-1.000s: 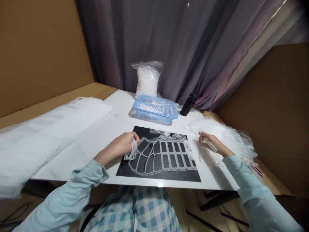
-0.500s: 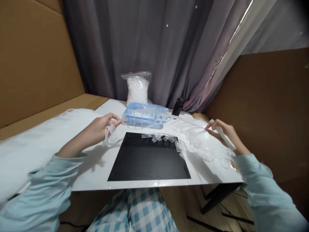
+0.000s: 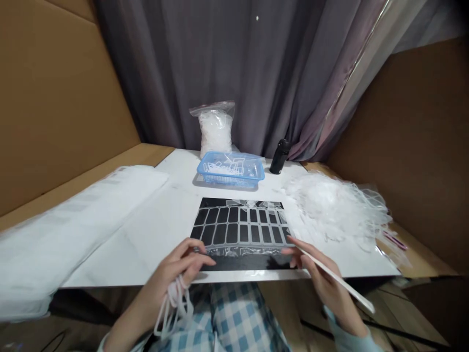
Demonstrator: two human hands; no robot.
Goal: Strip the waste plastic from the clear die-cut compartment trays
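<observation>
A black mat (image 3: 252, 263) lies on the white table (image 3: 120, 259), and a translucent plastic sheet with a grid of rectangular frames (image 3: 238, 230) lies flat over most of it. My left hand (image 3: 174, 269) is at the table's near edge, holding white plastic loops (image 3: 175, 305) that dangle below it. My right hand (image 3: 315, 269) grips a long, thin white stick (image 3: 339, 278). Its fingertips are close to the near right corner of the mat.
A large heap of translucent plastic strips (image 3: 330, 205) lies to the right of the mat. Behind the mat stand a blue basket of plastic pieces (image 3: 230, 168), a bag of white material (image 3: 216, 129) and a black bottle (image 3: 279, 156). A folded white sheet (image 3: 73, 225) lies on the left.
The gridded sheet, absent from the bare mat half a second ago, now lies spread across it. Both hands have drawn back towards the near edge, still holding the loops and the stick.
</observation>
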